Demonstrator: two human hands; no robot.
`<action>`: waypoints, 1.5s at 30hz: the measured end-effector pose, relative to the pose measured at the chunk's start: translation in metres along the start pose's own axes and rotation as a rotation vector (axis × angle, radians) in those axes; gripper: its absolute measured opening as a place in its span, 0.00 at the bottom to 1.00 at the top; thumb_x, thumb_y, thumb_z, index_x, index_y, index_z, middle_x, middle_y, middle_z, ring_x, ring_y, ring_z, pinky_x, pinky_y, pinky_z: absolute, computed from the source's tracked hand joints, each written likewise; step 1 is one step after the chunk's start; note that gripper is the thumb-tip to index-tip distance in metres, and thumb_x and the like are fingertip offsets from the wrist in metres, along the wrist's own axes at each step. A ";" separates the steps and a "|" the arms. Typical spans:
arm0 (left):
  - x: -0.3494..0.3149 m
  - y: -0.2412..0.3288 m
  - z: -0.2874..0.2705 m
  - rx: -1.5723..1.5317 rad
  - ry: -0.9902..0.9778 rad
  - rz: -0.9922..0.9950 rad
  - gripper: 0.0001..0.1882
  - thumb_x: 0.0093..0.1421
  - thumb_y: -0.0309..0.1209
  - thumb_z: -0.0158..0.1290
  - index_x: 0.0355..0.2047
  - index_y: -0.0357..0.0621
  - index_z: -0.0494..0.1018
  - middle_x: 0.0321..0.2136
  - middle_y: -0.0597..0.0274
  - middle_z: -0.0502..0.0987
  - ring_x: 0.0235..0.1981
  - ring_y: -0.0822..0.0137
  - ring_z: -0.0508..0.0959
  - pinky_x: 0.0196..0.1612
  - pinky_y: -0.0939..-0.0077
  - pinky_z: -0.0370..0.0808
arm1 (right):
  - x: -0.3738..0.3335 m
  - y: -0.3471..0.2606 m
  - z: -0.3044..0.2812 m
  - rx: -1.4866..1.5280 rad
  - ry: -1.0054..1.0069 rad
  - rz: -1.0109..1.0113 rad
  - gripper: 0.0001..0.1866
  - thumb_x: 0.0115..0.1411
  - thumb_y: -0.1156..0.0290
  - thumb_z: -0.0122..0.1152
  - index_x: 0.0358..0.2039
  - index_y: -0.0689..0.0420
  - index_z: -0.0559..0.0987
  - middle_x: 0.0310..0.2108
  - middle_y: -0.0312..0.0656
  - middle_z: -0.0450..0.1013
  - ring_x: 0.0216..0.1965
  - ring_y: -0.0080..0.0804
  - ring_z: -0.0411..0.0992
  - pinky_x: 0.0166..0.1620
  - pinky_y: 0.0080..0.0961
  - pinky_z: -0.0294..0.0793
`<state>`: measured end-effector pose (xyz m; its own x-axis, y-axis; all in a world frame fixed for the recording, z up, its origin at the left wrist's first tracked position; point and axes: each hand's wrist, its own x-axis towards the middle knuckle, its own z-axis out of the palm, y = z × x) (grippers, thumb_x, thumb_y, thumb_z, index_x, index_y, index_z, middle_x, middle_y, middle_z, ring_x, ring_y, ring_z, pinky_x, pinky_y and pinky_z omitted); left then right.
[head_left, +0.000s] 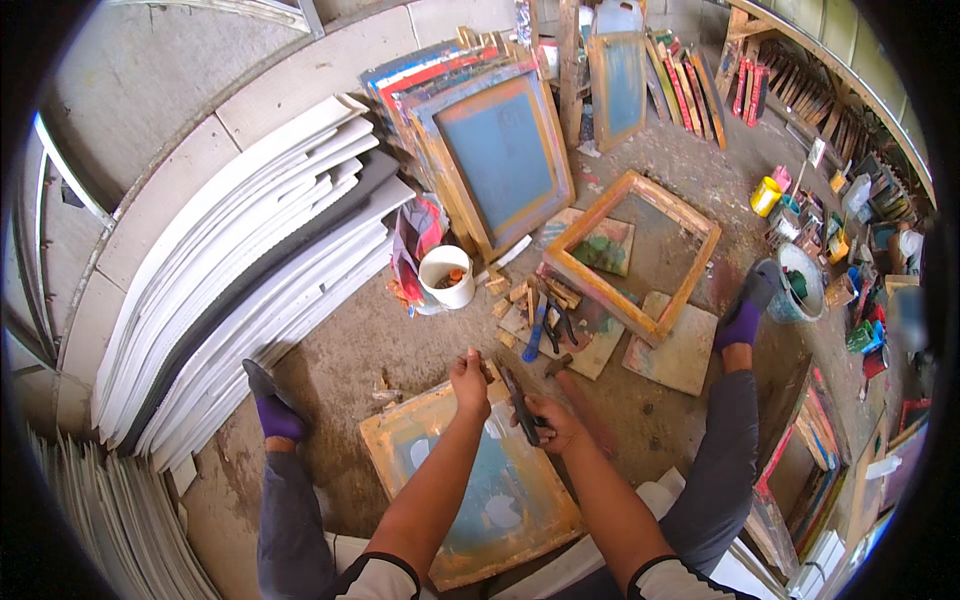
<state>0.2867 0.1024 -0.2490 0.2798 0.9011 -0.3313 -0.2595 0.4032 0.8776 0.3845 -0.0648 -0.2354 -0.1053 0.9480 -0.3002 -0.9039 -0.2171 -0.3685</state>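
Between my legs lies a screen-printing frame [465,520] with a stained wooden border and blue mesh marked by pale patches. Over its far part, my left hand [470,385] is closed, thumb up; any small thing in its fingers is hidden. Close beside it, my right hand [556,424] grips a long dark hand tool [518,405], perhaps pliers; its exact kind is unclear. A hammer [562,368] with a reddish handle lies just past my right hand. Farther off are a blue-handled tool [536,330] and black-handled pliers [563,328], among wood scraps [520,293].
A bare wooden frame [610,305] rests on stained boards [672,345] ahead. Beyond the white bucket [446,278], blue-mesh screens [500,150] lean together. White sheets [230,270] are stacked at left. Paint containers [800,280] crowd the right, near my right foot [748,305].
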 end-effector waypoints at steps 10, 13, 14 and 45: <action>0.130 0.052 0.022 0.180 0.302 -0.028 0.15 0.66 0.39 0.58 0.33 0.36 0.77 0.24 0.61 0.79 0.17 0.71 0.71 0.19 0.75 0.67 | 0.073 -0.023 0.035 -0.333 0.329 -0.091 0.12 0.70 0.61 0.57 0.49 0.52 0.72 0.32 0.40 0.77 0.12 0.20 0.56 0.20 0.26 0.62; 0.160 0.061 0.007 0.218 0.315 0.032 0.17 0.67 0.38 0.56 0.37 0.31 0.79 0.25 0.58 0.82 0.16 0.71 0.72 0.19 0.75 0.67 | 0.093 -0.028 0.044 -0.358 0.319 -0.100 0.13 0.69 0.63 0.59 0.50 0.53 0.73 0.29 0.38 0.74 0.12 0.21 0.55 0.19 0.27 0.61; 0.162 0.065 0.011 0.249 0.303 0.036 0.18 0.67 0.39 0.55 0.39 0.31 0.79 0.26 0.57 0.82 0.17 0.71 0.72 0.20 0.75 0.68 | 0.093 -0.029 0.040 -0.358 0.341 -0.108 0.13 0.69 0.63 0.59 0.51 0.53 0.74 0.29 0.37 0.74 0.12 0.20 0.55 0.19 0.26 0.61; -0.254 -0.044 -0.245 1.804 0.089 0.195 0.38 0.72 0.56 0.38 0.75 0.51 0.45 0.75 0.47 0.39 0.75 0.44 0.39 0.73 0.43 0.44 | -0.128 0.076 -0.067 -1.876 0.469 0.128 0.47 0.45 0.49 0.78 0.58 0.69 0.71 0.54 0.62 0.74 0.57 0.56 0.72 0.59 0.43 0.71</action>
<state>0.0007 -0.1052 -0.2886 0.3108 0.9383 -0.1519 0.9465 -0.2909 0.1396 0.3570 -0.2186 -0.2841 0.2651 0.8501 -0.4551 0.6577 -0.5046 -0.5593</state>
